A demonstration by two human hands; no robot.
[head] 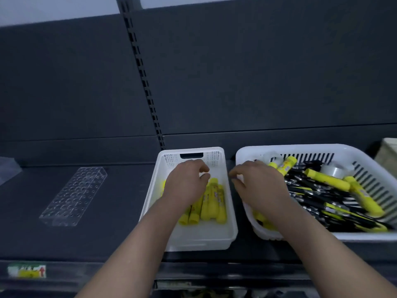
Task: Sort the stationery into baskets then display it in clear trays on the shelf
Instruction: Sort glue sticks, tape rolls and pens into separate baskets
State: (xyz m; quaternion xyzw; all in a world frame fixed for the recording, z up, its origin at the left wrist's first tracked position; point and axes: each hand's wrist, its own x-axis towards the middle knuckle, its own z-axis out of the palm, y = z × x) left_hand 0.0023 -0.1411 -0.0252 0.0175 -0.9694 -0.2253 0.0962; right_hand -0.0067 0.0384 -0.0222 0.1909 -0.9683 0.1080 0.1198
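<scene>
A small white basket [227, 203] stands on the dark shelf with several yellow glue sticks [211, 203] lying in it. My left hand [185, 182] hovers over this basket, fingers loosely curled, holding nothing that I can see. To the right a large white basket [365, 152] holds a mixed heap of yellow glue sticks [326, 179], black pens [335, 209] and a roll of clear tape [334, 171]. Over the large basket's left rim hangs my right hand [261, 183], its fingers loosely curled and empty.
A clear acrylic tray with rows of round holes [74, 195] lies on the shelf [120, 233] to the left. A pale box [388, 155] sits at the far right edge. The slotted upright [146, 82] and dark back panels rise behind the baskets.
</scene>
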